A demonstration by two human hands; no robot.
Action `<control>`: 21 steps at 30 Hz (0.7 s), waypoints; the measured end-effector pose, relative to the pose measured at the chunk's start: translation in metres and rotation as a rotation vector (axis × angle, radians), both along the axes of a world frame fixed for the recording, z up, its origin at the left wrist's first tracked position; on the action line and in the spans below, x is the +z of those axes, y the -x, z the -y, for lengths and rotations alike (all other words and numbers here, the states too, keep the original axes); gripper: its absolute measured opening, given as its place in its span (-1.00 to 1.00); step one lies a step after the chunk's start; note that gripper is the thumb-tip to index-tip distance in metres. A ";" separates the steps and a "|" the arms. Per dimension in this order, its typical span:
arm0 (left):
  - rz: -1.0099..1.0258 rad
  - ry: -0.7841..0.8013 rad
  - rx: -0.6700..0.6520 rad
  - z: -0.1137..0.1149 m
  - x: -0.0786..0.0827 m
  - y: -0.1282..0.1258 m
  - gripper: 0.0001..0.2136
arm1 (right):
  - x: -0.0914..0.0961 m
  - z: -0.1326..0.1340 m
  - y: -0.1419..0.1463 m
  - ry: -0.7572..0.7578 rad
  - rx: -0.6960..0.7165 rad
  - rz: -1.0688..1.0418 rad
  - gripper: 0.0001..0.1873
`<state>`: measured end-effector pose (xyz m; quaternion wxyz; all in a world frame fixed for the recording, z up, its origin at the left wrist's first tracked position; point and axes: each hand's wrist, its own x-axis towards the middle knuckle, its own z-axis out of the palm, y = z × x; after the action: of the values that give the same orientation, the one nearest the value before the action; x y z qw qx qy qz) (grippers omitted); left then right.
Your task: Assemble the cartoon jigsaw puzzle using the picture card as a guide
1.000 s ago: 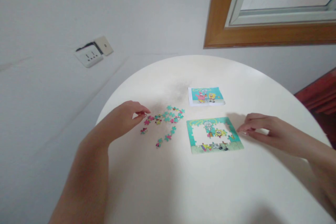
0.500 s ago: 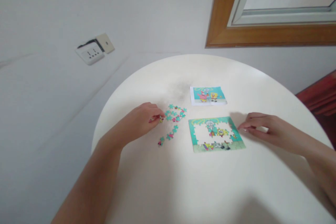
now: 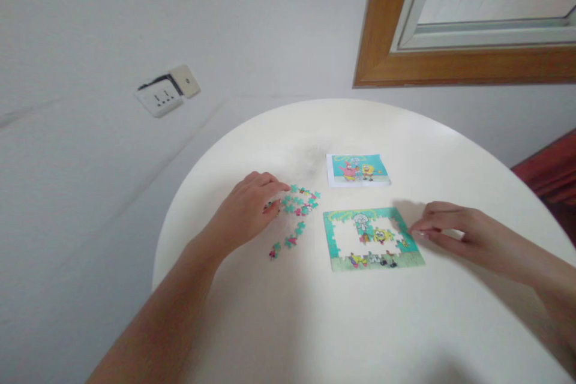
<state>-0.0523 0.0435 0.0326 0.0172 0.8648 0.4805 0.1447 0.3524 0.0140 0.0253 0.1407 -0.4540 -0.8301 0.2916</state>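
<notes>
Head camera: the left hand (image 3: 282, 198) has moved right since one second ago and now sits over the loose puzzle pieces (image 3: 288, 209). It covers the spot where some pink pieces showed before. Its thumb and pointer finger are a little apart, wider than half a second ago, and I can't tell if a piece is under them. The right hand (image 3: 411, 231) has stayed by the right edge of the part-done puzzle (image 3: 332, 246), fingertips close together; I can't tell if they hold anything. The puzzle lies flat on the white table (image 3: 360, 324), just below the picture card (image 3: 360, 169).
</notes>
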 end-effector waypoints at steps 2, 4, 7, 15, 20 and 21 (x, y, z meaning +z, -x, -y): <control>0.020 -0.028 0.011 -0.002 -0.007 -0.003 -0.72 | 0.000 0.000 0.001 -0.012 0.002 -0.006 -0.65; 0.040 -0.029 0.012 -0.004 -0.014 -0.009 -0.70 | 0.001 0.000 0.002 -0.028 0.010 -0.009 -0.65; 0.065 -0.018 0.011 -0.005 -0.024 -0.018 -0.69 | 0.002 0.000 0.001 -0.044 0.033 -0.008 -0.67; 0.052 -0.128 0.239 -0.009 -0.033 -0.043 -0.75 | 0.001 0.000 0.003 -0.067 0.036 -0.017 -0.67; 0.005 -0.142 0.372 -0.009 -0.031 -0.050 -0.81 | 0.004 0.001 0.003 -0.058 0.051 -0.009 -0.68; 0.005 -0.133 0.367 -0.009 -0.030 -0.050 -0.83 | 0.004 0.001 0.003 -0.060 0.054 -0.012 -0.68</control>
<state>-0.0024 0.0524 0.0024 -0.0655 0.7616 0.6195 0.1790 0.3491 0.0130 0.0296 0.1514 -0.4253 -0.8494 0.2731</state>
